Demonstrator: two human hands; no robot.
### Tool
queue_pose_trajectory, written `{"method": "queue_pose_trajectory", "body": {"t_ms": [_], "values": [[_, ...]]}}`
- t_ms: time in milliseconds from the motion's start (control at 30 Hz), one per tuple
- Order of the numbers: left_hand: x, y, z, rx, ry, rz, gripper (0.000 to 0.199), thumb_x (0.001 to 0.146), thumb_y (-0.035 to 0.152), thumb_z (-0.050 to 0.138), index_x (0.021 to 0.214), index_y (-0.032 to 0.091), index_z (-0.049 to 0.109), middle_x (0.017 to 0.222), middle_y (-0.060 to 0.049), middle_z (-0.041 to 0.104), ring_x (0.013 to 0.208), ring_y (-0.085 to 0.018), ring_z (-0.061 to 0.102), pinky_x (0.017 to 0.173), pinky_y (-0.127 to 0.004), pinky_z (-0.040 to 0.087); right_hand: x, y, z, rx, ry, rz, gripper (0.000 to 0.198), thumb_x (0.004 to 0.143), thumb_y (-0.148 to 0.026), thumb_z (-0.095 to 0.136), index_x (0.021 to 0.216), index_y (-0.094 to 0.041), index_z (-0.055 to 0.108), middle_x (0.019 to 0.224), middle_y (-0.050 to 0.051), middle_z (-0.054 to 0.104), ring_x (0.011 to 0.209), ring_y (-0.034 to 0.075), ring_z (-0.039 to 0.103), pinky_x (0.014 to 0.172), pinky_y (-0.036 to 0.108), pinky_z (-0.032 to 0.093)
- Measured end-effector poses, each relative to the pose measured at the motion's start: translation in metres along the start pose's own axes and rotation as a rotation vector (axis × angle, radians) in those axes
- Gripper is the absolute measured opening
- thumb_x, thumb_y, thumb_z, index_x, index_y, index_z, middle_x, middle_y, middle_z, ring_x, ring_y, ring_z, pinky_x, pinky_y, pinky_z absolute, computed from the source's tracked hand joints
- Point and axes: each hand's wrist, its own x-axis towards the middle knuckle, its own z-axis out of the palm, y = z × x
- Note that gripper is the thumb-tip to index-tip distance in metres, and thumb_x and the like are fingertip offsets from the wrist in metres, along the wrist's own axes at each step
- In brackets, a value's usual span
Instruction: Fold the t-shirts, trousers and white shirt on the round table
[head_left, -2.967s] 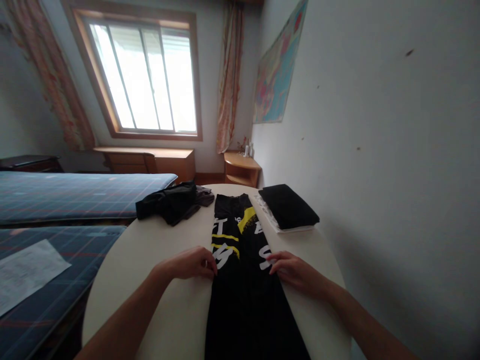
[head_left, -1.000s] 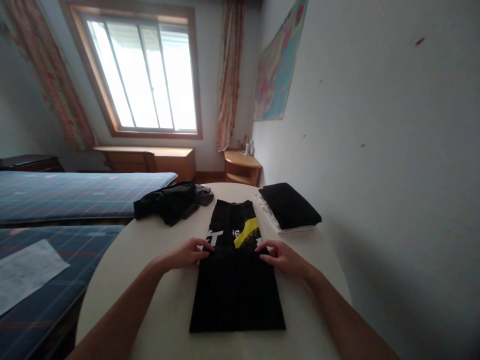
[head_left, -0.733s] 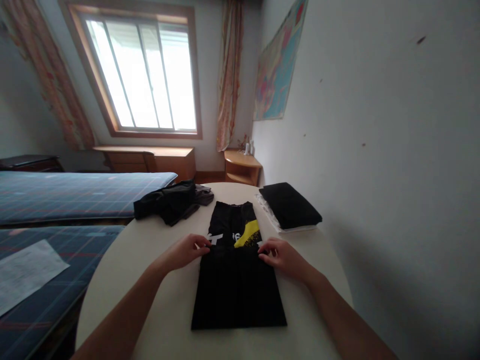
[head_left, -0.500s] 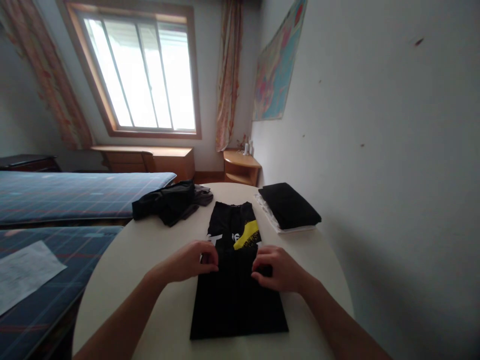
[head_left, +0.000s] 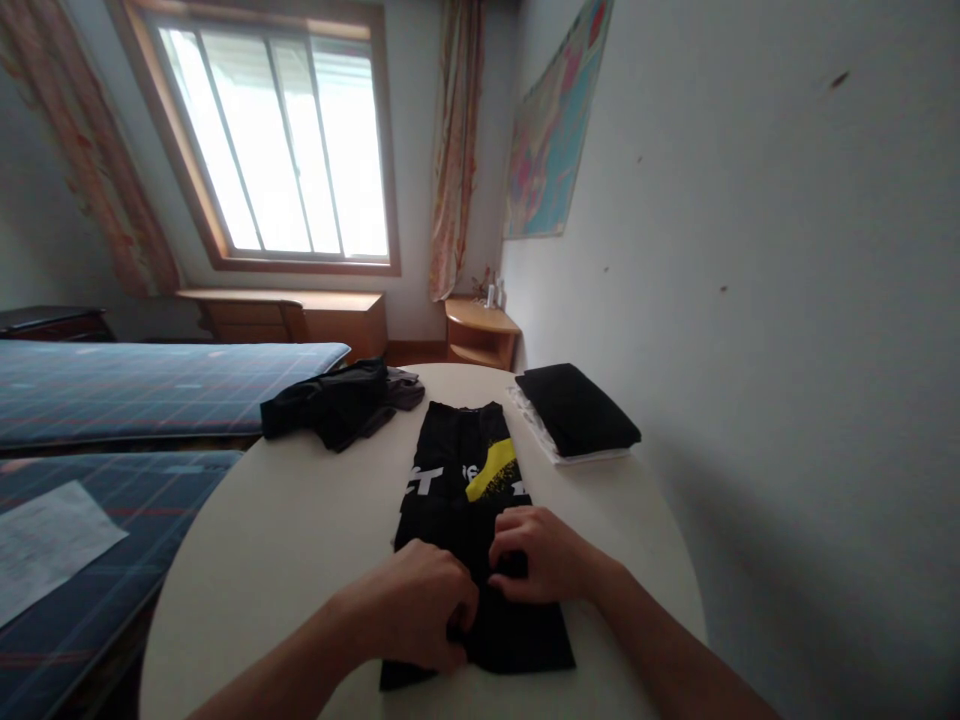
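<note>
A folded black shirt with white lettering and a yellow patch lies lengthwise on the round table, its plain black lower part closest to me. Over the left side of that lower part is my left hand, its fingers curled and closed on the cloth close to the near edge. That edge bends up slightly beside the thumb. Farther up on the right, my right hand has its fingers and thumb curled in on the shirt's surface; the cloth between the fingertips is partly hidden.
The round white table carries a crumpled dark garment at the back left and a folded black-and-white stack at the back right. Plaid mattresses adjoin on the left, one with a paper sheet. A wall stands right.
My left hand has moved right and toward me, to the near part of the shirt. My right hand has shifted slightly nearer. The shirt's near edge, straight before, is now bent.
</note>
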Motion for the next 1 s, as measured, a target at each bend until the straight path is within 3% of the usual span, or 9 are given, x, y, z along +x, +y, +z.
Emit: {"method": "queue_pose_trajectory", "body": {"t_ms": [167,267,367,433,533,633,867,1000], "values": [[0.002,0.001,-0.003,0.052,0.008,-0.080,0.006,0.069,0.028,0.065,0.073,0.025,0.068,0.073,-0.001,0.072,0.063,-0.018,0.064,0.052,-0.027,0.035,-0.001,-0.008,-0.003,-0.013,-0.043,-0.036,0.029,0.078,-0.050,0.068,0.083,-0.023,0.074,0.076,0.002,0.068,0.072,0.017,0.061,0.071,0.028,0.043],[0.003,-0.004,-0.008,0.089,0.071,-0.179,0.016,0.073,0.030,0.060,0.086,0.026,0.068,0.075,-0.001,0.072,0.064,-0.019,0.065,0.053,-0.026,0.036,-0.003,-0.016,-0.003,-0.012,-0.100,-0.032,0.047,0.069,-0.062,0.072,0.089,-0.020,0.072,0.082,0.004,0.069,0.077,0.020,0.062,0.074,0.030,0.043],[0.005,-0.009,-0.013,0.097,0.150,-0.218,0.019,0.078,0.030,0.057,0.094,0.026,0.067,0.080,-0.001,0.072,0.071,-0.020,0.067,0.059,-0.026,0.040,-0.005,-0.026,-0.002,-0.023,-0.109,0.047,0.054,0.061,-0.058,0.079,0.097,-0.019,0.069,0.092,0.006,0.070,0.085,0.023,0.063,0.080,0.033,0.044],[0.006,-0.012,-0.014,0.074,0.200,-0.226,0.019,0.081,0.030,0.056,0.096,0.027,0.067,0.083,-0.001,0.073,0.076,-0.020,0.068,0.063,-0.026,0.042,-0.006,-0.032,-0.002,-0.026,-0.090,0.136,0.043,0.067,-0.047,0.077,0.099,-0.019,0.068,0.096,0.007,0.071,0.088,0.024,0.063,0.082,0.033,0.044],[0.009,-0.018,-0.012,0.026,0.294,-0.230,0.018,0.085,0.029,0.057,0.100,0.028,0.067,0.091,0.000,0.074,0.082,-0.020,0.068,0.069,-0.026,0.045,-0.004,-0.036,-0.002,0.017,-0.016,0.268,0.021,0.084,-0.031,0.063,0.101,-0.021,0.069,0.096,0.006,0.072,0.089,0.021,0.066,0.079,0.029,0.044],[0.012,-0.024,-0.008,-0.011,0.429,-0.223,0.019,0.091,0.029,0.056,0.106,0.029,0.067,0.102,0.000,0.074,0.090,-0.019,0.069,0.077,-0.027,0.048,0.001,-0.033,-0.005,0.095,0.080,0.333,0.021,0.092,-0.028,0.053,0.104,-0.023,0.069,0.099,0.004,0.074,0.089,0.019,0.068,0.077,0.026,0.045],[0.033,-0.040,-0.028,0.112,0.759,-0.120,0.028,0.098,0.033,0.050,0.124,0.029,0.059,0.120,-0.002,0.067,0.104,-0.019,0.065,0.089,-0.030,0.050,0.034,-0.004,-0.027,0.009,0.309,0.385,0.024,0.097,-0.029,0.048,0.110,-0.020,0.066,0.106,0.008,0.072,0.096,0.022,0.067,0.084,0.031,0.047],[0.044,-0.067,-0.036,0.122,0.988,-0.121,0.056,0.091,0.034,0.059,0.143,0.025,0.040,0.143,-0.009,0.051,0.131,-0.026,0.049,0.111,-0.041,0.039,0.063,0.027,-0.037,-0.022,0.433,0.402,0.026,0.097,-0.030,0.048,0.113,-0.020,0.065,0.109,0.008,0.072,0.100,0.022,0.066,0.090,0.034,0.048]]}}
